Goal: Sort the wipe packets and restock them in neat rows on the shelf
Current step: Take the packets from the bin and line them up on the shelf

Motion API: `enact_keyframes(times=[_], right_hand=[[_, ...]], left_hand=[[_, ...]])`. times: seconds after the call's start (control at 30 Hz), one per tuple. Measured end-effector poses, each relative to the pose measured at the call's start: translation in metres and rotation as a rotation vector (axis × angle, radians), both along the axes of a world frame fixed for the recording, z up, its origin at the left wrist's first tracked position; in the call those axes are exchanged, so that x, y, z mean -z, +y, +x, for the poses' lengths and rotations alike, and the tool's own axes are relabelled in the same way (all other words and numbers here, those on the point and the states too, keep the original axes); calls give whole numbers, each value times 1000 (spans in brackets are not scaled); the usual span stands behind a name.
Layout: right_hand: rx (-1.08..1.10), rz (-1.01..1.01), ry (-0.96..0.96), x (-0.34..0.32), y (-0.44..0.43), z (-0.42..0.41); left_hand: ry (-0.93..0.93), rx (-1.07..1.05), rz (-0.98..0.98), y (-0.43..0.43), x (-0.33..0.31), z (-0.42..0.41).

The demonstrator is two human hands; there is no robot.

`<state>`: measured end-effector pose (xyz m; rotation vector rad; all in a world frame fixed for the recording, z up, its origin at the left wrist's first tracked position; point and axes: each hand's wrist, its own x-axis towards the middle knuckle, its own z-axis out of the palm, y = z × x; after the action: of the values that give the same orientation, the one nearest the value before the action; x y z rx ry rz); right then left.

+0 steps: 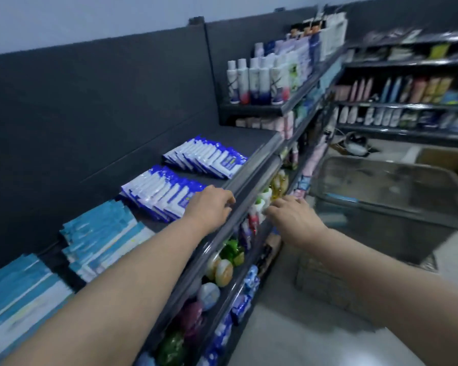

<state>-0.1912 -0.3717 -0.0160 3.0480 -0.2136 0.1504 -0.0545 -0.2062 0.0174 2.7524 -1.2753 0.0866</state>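
Left hand rests on the shelf rail, fingers loosely bent over the edge, holding nothing. Right hand hangs in the aisle just right of the left hand, fingers spread forward, empty. A row of dark blue wipe packets leans on the shelf, right at the left hand. A 2nd dark blue row lies beyond it, with a gap between. Light blue wipe packets are stacked left of the left forearm. Lower shelves under both hands are crowded with green and yellow bottles. A clear bin sits beyond the right hand, contents too blurred to tell. White bottles stand on a higher shelf, well beyond both hands.
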Motion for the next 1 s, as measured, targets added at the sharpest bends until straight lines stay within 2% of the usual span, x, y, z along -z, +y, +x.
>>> enact_keyframes(times=[0.23,0.5,0.8,1.0], right_hand=[[248,35,52,11,-164,-100],[415,96,79,30,-265,-149],[474,183,136,64,-356,-109],[522,242,262,111,-437,-45]], left_hand=[[58,231,53,-191,17,-83],[45,341,212,-310,25,-110],[86,301,242,-420,72,-54],[262,209,296,-500,137,17]])
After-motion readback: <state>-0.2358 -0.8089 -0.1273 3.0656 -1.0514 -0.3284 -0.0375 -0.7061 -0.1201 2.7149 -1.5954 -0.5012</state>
